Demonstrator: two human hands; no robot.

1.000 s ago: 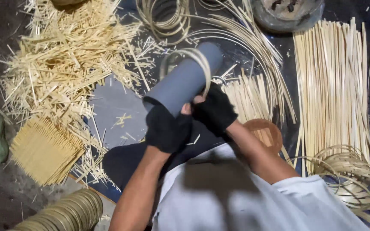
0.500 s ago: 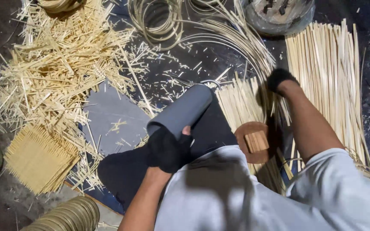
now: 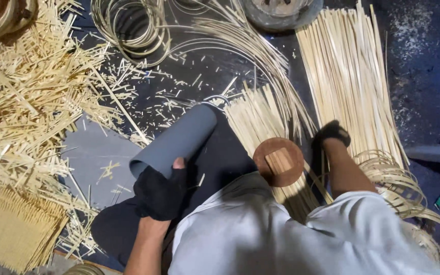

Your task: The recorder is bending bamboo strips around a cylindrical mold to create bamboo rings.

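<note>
The gloved left hand (image 3: pixel 160 191) has its grip clenched around a grey tube (image 3: pixel 176 140), while at three o'clock the gloved right hand (image 3: pixel 332 133) touches long bamboo strips (image 3: pixel 350 86), its grip impossible to tell.

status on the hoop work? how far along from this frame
Done: finished hoops stacked top left, more coiled rings at right. In hand: left hand grips the grey tube; right hand reaches the long strips. Left: that whole bundle lies unbent.
</note>
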